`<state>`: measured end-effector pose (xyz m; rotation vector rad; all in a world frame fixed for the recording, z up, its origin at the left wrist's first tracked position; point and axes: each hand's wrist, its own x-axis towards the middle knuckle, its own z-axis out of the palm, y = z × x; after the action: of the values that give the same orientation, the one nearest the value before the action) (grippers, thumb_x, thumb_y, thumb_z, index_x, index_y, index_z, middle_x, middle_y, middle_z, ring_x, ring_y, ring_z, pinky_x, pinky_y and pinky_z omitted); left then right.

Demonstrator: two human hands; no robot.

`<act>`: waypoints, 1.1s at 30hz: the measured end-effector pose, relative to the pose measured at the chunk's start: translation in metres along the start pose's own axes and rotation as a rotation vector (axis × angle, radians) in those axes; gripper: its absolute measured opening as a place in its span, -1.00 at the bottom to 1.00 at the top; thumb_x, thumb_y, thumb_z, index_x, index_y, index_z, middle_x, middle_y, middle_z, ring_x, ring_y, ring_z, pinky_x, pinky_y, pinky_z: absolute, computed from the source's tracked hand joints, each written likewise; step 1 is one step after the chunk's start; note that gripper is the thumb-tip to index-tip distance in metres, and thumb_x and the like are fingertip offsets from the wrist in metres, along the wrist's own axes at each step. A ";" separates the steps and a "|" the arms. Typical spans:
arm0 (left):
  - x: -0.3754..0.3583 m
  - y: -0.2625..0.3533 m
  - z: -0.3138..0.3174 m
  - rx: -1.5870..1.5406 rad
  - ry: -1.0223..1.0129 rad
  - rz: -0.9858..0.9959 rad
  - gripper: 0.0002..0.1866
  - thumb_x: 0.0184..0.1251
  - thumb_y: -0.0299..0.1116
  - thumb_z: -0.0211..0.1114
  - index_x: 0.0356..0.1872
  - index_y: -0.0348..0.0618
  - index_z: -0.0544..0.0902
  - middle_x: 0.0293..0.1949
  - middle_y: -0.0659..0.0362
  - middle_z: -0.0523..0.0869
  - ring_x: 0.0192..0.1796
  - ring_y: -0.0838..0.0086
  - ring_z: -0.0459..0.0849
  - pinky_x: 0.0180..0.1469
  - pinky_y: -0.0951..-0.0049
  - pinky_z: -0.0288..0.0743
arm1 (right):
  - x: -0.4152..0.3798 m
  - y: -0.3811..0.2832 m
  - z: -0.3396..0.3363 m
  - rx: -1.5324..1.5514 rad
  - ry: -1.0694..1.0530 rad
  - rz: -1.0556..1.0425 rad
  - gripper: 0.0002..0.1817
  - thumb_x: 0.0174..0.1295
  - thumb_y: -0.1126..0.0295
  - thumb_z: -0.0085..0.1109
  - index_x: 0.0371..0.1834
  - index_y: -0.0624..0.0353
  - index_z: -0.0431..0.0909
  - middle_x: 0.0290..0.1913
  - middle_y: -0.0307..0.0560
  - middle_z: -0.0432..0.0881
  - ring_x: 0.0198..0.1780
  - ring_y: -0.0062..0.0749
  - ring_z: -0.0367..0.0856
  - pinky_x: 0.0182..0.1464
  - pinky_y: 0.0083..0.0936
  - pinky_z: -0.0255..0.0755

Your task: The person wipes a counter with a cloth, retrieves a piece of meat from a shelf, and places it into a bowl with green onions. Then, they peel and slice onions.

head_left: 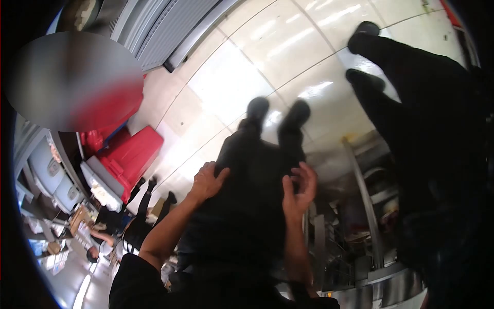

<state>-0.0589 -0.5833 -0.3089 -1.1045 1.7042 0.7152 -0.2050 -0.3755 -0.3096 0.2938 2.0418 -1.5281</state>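
Note:
Beside my left thigh hangs my left hand (207, 183), its thumb spread from the fingers, with nothing in it. My right hand (301, 190) is near the other thigh, fingers loosely curved and apart from the thumb, also empty. Between and below both hands are my dark trousers (247, 180). My dark shoes (258, 109) stand on the tiled floor (226, 77).
A person in dark clothes (437, 103) stands close on the right. Metal racks (365, 206) are at the lower right. Red bins (134, 159) stand at the left, near a blurred round grey object (46, 77). More people (105, 244) are at the lower left.

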 end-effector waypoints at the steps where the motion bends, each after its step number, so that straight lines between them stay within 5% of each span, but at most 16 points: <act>1: 0.001 0.005 -0.003 0.021 -0.032 0.018 -0.26 0.39 0.20 0.08 0.17 -0.42 0.47 0.17 -0.22 0.51 0.27 -0.03 0.46 0.30 0.09 0.34 | -0.003 -0.005 -0.004 -0.001 0.035 -0.013 -0.51 0.16 0.46 0.36 0.16 0.19 0.45 0.13 -0.09 0.46 0.00 -0.41 0.53 -0.06 -0.50 0.44; 12: 0.020 0.014 -0.028 0.266 0.028 0.352 -0.36 0.31 0.16 0.13 0.04 -0.31 0.61 0.05 -0.20 0.65 0.15 -0.03 0.60 0.20 0.06 0.45 | -0.149 -0.117 -0.019 -0.176 0.336 -0.257 -0.54 0.06 0.51 0.38 0.07 0.15 0.50 0.04 -0.07 0.52 -0.11 -0.39 0.58 -0.13 -0.50 0.49; 23: -0.057 0.070 -0.107 0.825 0.149 1.006 -0.48 0.24 0.07 0.26 -0.17 -0.30 0.72 -0.16 -0.17 0.74 0.00 0.01 0.70 0.10 0.15 0.53 | -0.341 -0.140 -0.024 -0.010 0.954 -0.309 -0.50 -0.01 0.44 0.37 0.07 0.13 0.49 0.10 -0.01 0.50 -0.07 -0.24 0.60 -0.05 -0.40 0.53; 30: -0.243 0.091 -0.024 0.661 -0.127 1.458 -0.55 0.31 -0.08 0.31 -0.15 -0.38 0.68 -0.26 -0.08 0.77 -0.17 0.15 0.74 -0.04 0.25 0.56 | -0.459 -0.089 -0.009 0.105 1.282 -0.231 -0.53 -0.01 0.43 0.33 0.04 0.16 0.48 0.09 0.00 0.51 0.05 -0.13 0.56 0.11 -0.33 0.46; 33: -0.295 0.080 0.045 0.717 -0.245 1.854 -0.65 0.30 -0.21 0.33 -0.14 -0.37 0.66 -0.22 -0.07 0.74 -0.13 0.13 0.72 -0.01 0.27 0.54 | -0.505 -0.059 0.006 0.070 1.506 -0.159 -0.54 -0.04 0.43 0.36 0.00 0.17 0.51 0.05 0.02 0.53 0.10 -0.06 0.52 0.17 -0.29 0.43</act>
<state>-0.0716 -0.4080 -0.0545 1.2970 2.1040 0.9978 0.1800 -0.3213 0.0184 1.7609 3.0638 -1.5977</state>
